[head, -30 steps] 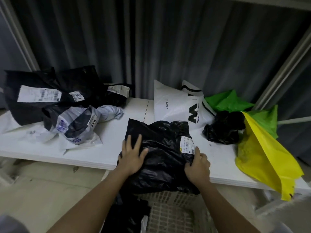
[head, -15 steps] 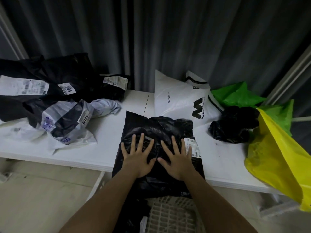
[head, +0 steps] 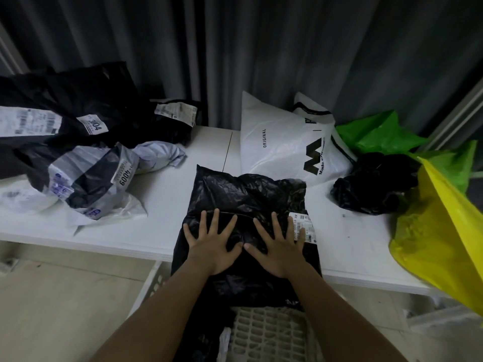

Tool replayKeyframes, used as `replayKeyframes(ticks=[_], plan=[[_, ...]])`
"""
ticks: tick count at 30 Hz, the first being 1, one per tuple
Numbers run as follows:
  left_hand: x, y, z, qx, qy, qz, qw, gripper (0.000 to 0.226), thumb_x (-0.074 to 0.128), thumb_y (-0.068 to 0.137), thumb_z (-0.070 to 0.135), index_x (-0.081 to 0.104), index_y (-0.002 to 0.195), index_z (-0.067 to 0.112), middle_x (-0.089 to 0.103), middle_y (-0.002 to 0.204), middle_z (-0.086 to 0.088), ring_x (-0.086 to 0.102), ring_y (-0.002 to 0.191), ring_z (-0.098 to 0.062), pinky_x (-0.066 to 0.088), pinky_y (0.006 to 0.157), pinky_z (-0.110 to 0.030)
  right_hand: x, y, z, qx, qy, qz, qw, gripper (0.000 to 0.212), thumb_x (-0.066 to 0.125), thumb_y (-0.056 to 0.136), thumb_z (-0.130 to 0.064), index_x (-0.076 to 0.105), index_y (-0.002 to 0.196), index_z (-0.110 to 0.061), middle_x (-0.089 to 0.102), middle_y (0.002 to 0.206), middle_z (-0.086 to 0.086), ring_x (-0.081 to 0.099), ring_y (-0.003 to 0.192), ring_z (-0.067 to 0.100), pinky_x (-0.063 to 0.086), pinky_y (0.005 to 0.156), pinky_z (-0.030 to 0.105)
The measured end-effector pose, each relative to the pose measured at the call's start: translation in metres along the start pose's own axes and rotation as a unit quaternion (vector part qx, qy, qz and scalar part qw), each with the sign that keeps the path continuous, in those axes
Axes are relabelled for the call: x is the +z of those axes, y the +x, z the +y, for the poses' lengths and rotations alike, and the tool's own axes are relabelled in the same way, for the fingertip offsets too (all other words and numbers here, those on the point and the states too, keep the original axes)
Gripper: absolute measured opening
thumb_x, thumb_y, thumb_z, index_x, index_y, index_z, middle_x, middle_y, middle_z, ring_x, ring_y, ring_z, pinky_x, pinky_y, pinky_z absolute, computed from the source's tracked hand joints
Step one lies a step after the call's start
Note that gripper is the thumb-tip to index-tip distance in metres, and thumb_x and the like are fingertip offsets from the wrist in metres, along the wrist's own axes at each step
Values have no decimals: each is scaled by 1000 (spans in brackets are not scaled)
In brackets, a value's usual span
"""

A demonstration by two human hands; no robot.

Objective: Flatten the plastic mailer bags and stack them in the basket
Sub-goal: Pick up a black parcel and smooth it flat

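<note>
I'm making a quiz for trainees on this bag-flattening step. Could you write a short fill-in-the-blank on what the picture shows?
1. Both hands, left hand and right hand, press flat on the ____ mailer.
2. The mailer's near end hangs off the table above the ____.
3. The white bag reads "____".
4. The bag at the far right is ____.

Missing words: black; basket; ORIGINAL; yellow.

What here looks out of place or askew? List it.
The yellow bag hangs over the right edge of the white table, apart from the piles. The black mailer under the left hand and right hand droops off the front edge above the basket.
</note>
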State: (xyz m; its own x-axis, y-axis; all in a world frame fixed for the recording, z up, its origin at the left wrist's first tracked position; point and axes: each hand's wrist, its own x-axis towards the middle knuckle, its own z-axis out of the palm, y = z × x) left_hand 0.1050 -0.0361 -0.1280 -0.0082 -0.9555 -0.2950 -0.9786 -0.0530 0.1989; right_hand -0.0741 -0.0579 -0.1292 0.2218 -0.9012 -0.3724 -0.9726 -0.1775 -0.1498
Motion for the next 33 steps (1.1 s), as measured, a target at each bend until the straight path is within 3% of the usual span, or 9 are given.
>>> replayKeyframes(ticks=[7,10,13,18,21,24,27,31,33], plan=[[-6,2,0,-10,-2,-24,1000,69,25,90,69,-7,147,50,-23,157,3,-27,143,-27,-13,108,-66,-11,-12,7,-4,84,74,994,75,40,87,-71,7,149,-46,-14,160,-4,-18,145,26,-11,115,52],[-9,-1,1,-11,-4,-43,999,69,25,90,70,-9,147,49,-25,157,3,-27,142,-27,-12,108,-66,-14,-28,14,96,100,138,981,88,45,86,-69,-5,151,-37,-13,160,6,-5,146,31,5,114,51],[-14,-5,3,-29,-23,-72,997,70,24,90,71,-9,147,48,-27,156,4,-27,142,-27,-11,109,-65,-16,-44,20,205,136,123,962,97,50,84,-67,-6,152,-25,14,154,14,20,138,36,25,107,48],[-25,-23,7,-71,-81,-105,989,71,25,92,69,-6,150,42,-23,158,3,-21,144,-28,-1,112,-61,-23,-59,26,159,313,171,921,71,57,87,-13,20,148,-18,45,128,19,48,113,36,43,87,40],[-32,-37,1,-85,-123,-89,985,71,25,94,65,-6,151,36,-17,159,0,-15,146,-28,4,113,-57,-36,-70,21,92,348,245,900,60,50,84,3,36,138,-18,56,122,11,56,102,27,38,70,30],[-48,-48,-2,-95,-156,-25,983,77,27,95,62,-14,151,28,-16,159,-6,-11,146,-29,5,115,-53,-60,-83,12,27,347,308,885,54,51,87,5,44,132,-23,61,119,2,59,103,22,37,70,27],[-75,-55,5,-49,-181,106,977,82,35,96,56,-16,150,24,-18,159,-7,-12,146,-28,1,116,-51,-89,-87,5,-19,293,353,888,44,53,88,2,51,126,-20,61,116,3,57,104,23,37,72,25],[-130,-70,21,50,-175,346,920,88,53,92,42,-7,152,20,-12,159,-11,-10,146,-29,1,116,-50,-133,-96,-7,-69,198,386,898,37,55,89,-1,58,123,-15,61,116,6,57,106,26,43,79,32],[-153,-76,25,92,-138,394,904,94,60,87,42,-5,153,21,-10,159,-11,-11,146,-29,-2,116,-50,-153,-99,-13,-104,155,403,896,35,56,88,0,62,118,-16,63,108,6,59,101,27,45,77,35]])
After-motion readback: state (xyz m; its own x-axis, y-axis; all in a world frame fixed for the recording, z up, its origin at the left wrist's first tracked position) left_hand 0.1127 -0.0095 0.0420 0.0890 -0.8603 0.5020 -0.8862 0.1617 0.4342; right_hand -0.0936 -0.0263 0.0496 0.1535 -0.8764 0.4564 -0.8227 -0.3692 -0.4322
